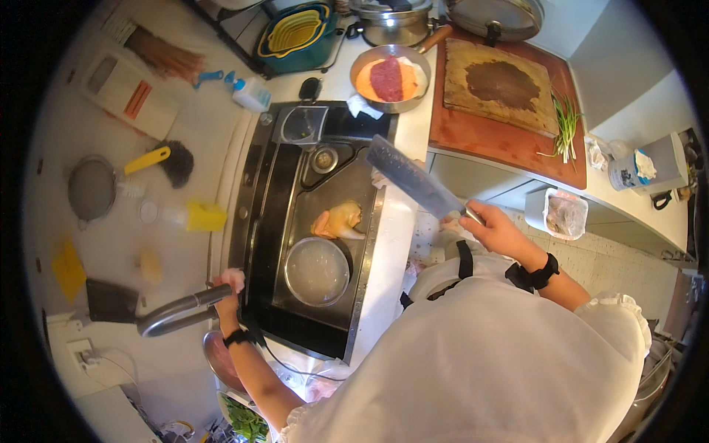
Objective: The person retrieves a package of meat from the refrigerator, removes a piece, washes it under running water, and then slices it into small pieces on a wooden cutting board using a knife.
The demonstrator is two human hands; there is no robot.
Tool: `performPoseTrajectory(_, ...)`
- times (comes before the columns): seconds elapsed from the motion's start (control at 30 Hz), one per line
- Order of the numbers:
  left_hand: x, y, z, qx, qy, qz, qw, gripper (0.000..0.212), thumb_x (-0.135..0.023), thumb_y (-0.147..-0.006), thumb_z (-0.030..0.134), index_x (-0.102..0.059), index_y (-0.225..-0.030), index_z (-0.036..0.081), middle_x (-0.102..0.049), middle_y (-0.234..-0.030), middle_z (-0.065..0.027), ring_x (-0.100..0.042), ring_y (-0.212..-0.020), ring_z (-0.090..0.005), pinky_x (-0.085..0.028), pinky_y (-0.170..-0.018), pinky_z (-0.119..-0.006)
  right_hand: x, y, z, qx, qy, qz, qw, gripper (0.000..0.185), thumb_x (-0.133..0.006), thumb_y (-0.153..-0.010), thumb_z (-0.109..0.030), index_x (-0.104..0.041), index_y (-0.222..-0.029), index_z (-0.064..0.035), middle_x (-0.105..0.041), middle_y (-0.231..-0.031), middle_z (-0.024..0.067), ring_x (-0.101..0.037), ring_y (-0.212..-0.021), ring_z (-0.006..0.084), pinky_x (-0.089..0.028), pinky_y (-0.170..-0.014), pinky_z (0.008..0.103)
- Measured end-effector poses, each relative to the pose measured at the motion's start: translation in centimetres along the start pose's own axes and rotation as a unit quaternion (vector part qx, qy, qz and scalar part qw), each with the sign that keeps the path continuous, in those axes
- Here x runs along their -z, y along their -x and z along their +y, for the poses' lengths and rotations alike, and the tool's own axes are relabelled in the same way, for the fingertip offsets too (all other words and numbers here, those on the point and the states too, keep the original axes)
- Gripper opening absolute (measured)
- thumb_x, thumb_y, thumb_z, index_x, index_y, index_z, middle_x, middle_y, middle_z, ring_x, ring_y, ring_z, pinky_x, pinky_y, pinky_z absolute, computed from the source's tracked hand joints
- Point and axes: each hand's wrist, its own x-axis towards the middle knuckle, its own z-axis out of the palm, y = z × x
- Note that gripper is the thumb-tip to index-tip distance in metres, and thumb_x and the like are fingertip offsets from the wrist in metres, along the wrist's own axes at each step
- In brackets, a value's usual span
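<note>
My right hand (496, 230) grips the handle of a broad cleaver (412, 180). Its wet-looking blade extends over the counter's front edge, to the right of the sink. At the sink's left side, my left hand (224, 302) is partly hidden behind the curved metal faucet (183, 310). A pale pink lump (237, 279) shows at its fingers; whether they hold it is unclear. Down in the dark sink (327, 185) lies a piece of raw poultry (338, 220) with yellowish skin. Touching or close beside it is a round bowl (317, 271) of cloudy liquid.
A pan (390, 77) of orange and red food stands behind the sink's right end. Farther right, a stained cutting board (498, 86) and scallions (566, 130) rest on a reddish mat (471, 141). A lined bin (559, 213) hangs from the cabinet front. Leafy greens (243, 418) lie lower left.
</note>
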Motion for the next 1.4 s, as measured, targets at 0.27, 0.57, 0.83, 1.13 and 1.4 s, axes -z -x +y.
performPoseTrajectory(0.27, -1.3, 3.2, 7.9, 0.303, 0.110, -0.149, 0.935, 0.028, -0.070, -0.090, 0.031, -0.058, -0.099, 0.007, -0.063, -0.080, -0.0032, -0.062, -0.064, -0.0122, -0.051, -0.047, -0.026, 8.2, -2.9, 5.4, -0.040, -0.063, 0.052, 0.996, 0.024, -0.058, -0.099, -0.027, -0.052, -0.089, -0.0049, -0.046, -0.060, -0.0013, -0.042, -0.047, 0.0092, -0.033, -0.043, 0.0274)
performPoseTrajectory(0.57, -5.3, -8.2, 40.1, 0.185, 0.379, -0.125, 0.898, 0.016, -0.066, -0.095, 0.022, -0.061, -0.098, 0.007, -0.063, -0.089, 0.0020, -0.057, -0.074, -0.0063, -0.047, -0.064, -0.020, 22.7, -8.2, 13.2, -0.028, -0.035, 0.172, 0.984, 0.026, -0.056, -0.098, -0.024, -0.058, -0.107, 0.0011, -0.057, -0.071, 0.0115, -0.060, -0.065, 0.0216, -0.046, -0.060, 0.0364)
performPoseTrajectory(0.83, -24.3, -20.4, 69.8, 0.050, 0.516, -0.332, 0.788, 0.029, -0.072, -0.089, 0.014, -0.059, -0.110, 0.000, -0.067, -0.096, -0.0072, -0.065, -0.085, -0.0126, -0.054, -0.071, -0.025, 31.6, -12.2, 21.5, -0.004, 0.086, 0.257, 0.963, 0.037, -0.054, -0.098, -0.032, -0.056, -0.108, 0.0034, -0.063, -0.083, 0.0303, -0.060, -0.084, 0.0489, -0.046, -0.071, 0.0518)
performPoseTrajectory(1.13, -39.5, -25.9, 80.9, -0.208, 0.208, -0.345, 0.891, 0.055, -0.079, -0.078, 0.025, -0.051, -0.117, -0.001, -0.057, -0.107, -0.0195, -0.061, -0.091, -0.0337, -0.052, -0.083, -0.041, 31.5, -13.6, 21.3, -0.060, 0.236, 0.268, 0.932, 0.031, -0.053, -0.097, -0.030, -0.052, -0.109, -0.0019, -0.064, -0.075, 0.0272, -0.063, -0.070, 0.0462, -0.049, -0.065, 0.0563)
performPoseTrajectory(1.4, -38.8, -24.9, 80.2, -0.389, 0.288, -0.228, 0.845, 0.031, -0.071, -0.084, 0.016, -0.062, -0.112, 0.005, -0.052, -0.121, -0.0146, -0.052, -0.105, -0.0382, -0.046, -0.091, -0.043, 31.4, -15.7, 21.4, -0.040, 0.270, 0.265, 0.925, 0.024, -0.053, -0.095, -0.022, -0.052, -0.109, -0.0026, -0.063, -0.068, 0.0244, -0.063, -0.066, 0.0446, -0.050, -0.061, 0.0540)
